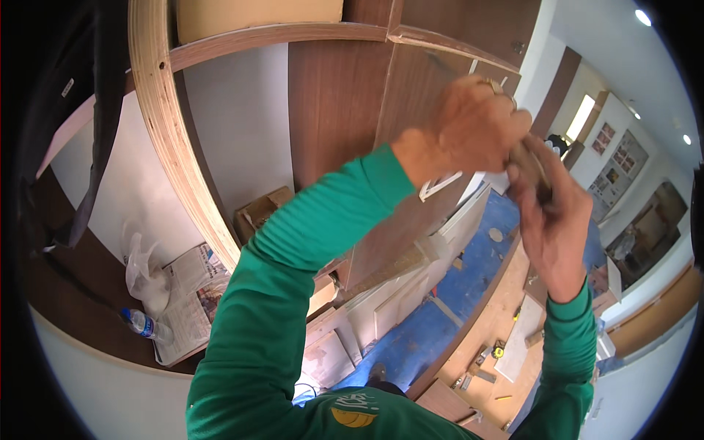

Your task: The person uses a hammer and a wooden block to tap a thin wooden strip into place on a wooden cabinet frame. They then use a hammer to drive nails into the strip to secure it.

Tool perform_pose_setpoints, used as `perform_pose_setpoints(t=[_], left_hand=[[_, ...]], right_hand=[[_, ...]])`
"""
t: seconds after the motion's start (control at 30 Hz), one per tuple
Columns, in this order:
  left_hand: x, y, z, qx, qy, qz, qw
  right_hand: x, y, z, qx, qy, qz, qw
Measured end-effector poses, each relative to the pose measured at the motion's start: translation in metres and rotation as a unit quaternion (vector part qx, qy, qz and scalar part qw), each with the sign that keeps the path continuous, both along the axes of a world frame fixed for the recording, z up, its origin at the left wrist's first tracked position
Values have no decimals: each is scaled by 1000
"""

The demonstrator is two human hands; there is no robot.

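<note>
Both hands are raised in front of a brown wood-grain cabinet panel [345, 95], in green sleeves. My left hand [473, 128] is closed and blurred by motion; what its fingers hold, if anything, is hidden. Just to its right, my right hand [554, 220] has its fingers and thumb around a small brown, rounded thing [529, 167], too blurred for me to name. The left hand's fingers come close to this thing, and I cannot tell whether they touch it.
Open cabinet compartments edged with a pale plywood strip [165, 125] stand at left. A water bottle [147, 326], a plastic bag [147, 282] and newspaper [187, 293] lie on a lower shelf. A workbench [455, 359] at lower right bears a yellow tape measure [499, 350]. Blue sheeting [411, 352] covers the floor.
</note>
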State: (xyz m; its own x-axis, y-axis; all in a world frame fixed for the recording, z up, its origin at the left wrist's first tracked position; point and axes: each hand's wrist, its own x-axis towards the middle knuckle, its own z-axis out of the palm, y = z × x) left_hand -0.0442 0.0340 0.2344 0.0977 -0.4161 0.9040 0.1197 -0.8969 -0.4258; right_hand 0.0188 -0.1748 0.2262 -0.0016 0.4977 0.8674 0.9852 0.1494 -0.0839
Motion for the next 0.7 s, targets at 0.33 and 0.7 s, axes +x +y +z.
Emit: perform_pose_setpoints(t=[0.33,0.7], left_hand=[[-19,18,28,-39,-55,-74,995],[-32,30,20,-60,-93,-109,988]], right_hand=[[-39,19,45,-6,-56,-27,998],[-63,28,52,-36,-76,-55,995]])
